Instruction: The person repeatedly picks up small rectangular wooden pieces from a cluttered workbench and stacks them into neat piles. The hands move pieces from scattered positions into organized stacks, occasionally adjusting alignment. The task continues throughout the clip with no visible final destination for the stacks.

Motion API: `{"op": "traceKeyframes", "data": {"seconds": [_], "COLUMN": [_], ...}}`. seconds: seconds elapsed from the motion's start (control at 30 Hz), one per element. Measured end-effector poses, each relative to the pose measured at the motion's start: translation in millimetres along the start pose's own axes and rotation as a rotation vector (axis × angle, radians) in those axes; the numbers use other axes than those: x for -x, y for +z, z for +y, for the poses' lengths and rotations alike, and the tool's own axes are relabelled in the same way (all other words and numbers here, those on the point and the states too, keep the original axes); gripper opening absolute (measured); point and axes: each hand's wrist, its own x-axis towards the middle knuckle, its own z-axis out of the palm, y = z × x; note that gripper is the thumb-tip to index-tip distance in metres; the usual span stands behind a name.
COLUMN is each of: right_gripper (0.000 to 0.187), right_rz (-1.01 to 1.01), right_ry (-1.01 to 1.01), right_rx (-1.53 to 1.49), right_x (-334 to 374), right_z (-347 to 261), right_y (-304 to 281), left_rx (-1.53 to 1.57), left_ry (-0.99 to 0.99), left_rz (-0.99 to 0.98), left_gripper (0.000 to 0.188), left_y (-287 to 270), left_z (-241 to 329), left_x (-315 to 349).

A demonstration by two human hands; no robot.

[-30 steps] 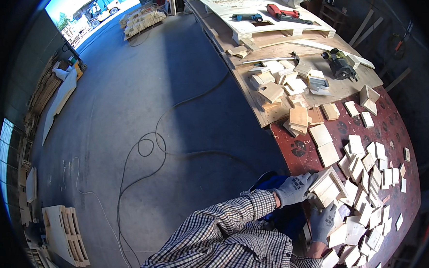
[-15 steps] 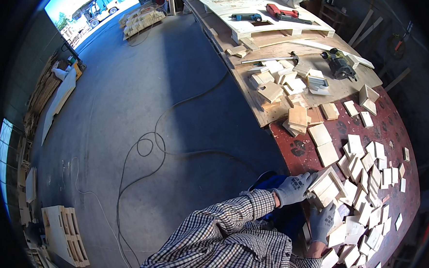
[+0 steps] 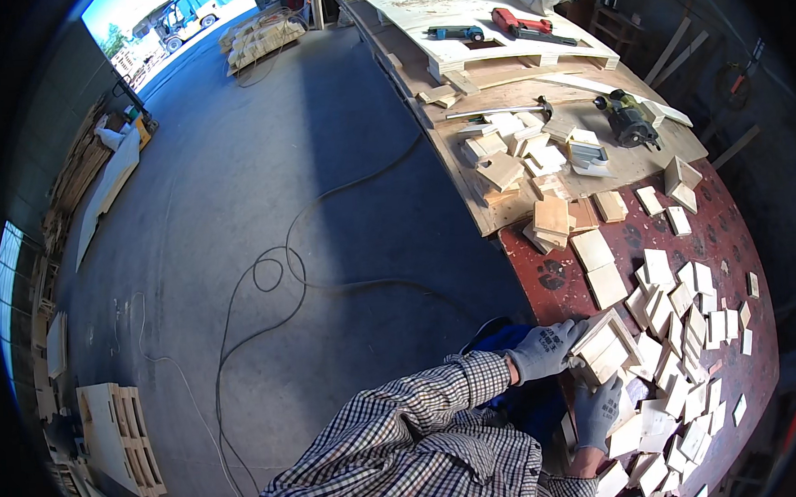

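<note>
A small wooden box-like piece (image 3: 606, 344), pale with raised edges, is held tilted at the near left edge of the red table (image 3: 552, 276). My left hand (image 3: 547, 350), in a grey glove, is closed on its left side. My right hand (image 3: 599, 412), gloved too, grips it from below at the near corner; part of its fingers is hidden by the wood. Right beside the hands spreads a heap of loose wooden blocks (image 3: 657, 422), lying at all angles.
Beyond the red table stands a plywood-topped bench with more blocks (image 3: 502, 169), a hammer (image 3: 546, 107), a green-black power tool (image 3: 630, 121), a red tool (image 3: 530, 24) and a teal tool (image 3: 456, 33). A dark hose (image 3: 292, 254) loops across the floor at left, near a pallet (image 3: 124, 438).
</note>
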Motion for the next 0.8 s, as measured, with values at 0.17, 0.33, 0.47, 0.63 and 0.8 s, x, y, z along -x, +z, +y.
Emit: {"op": "traceKeyframes", "data": {"seconds": [0.17,0.33,0.47,0.63,0.8], "right_gripper": [0.076,0.075,0.075,0.073,0.070], "right_rz": [-0.020,-0.008,0.007,0.058,0.077], "right_ry": [0.014,0.006,0.002,-0.020,-0.025], "right_rx": [0.001,-0.013,-0.021,-0.017,0.002], "right_x": [-0.8,-0.3,1.6,3.2,3.0], "right_z": [0.3,-3.4,-8.9,-3.6,0.7], "right_y": [0.7,-3.0,-4.9,0.3,8.2], "left_rx": [0.004,0.003,0.004,0.008,0.013], "left_ry": [-0.002,0.007,0.005,0.016,-0.008], "left_rz": [0.000,0.003,-0.001,0.028,-0.023], "left_gripper": [0.077,0.078,0.079,0.079,0.079], "left_y": [2.3,0.1,0.9,8.4,9.7], "left_z": [-1.7,-0.1,-1.4,-2.8,-7.7], "left_x": [-0.7,-0.9,-0.7,-0.7,-1.1]}}
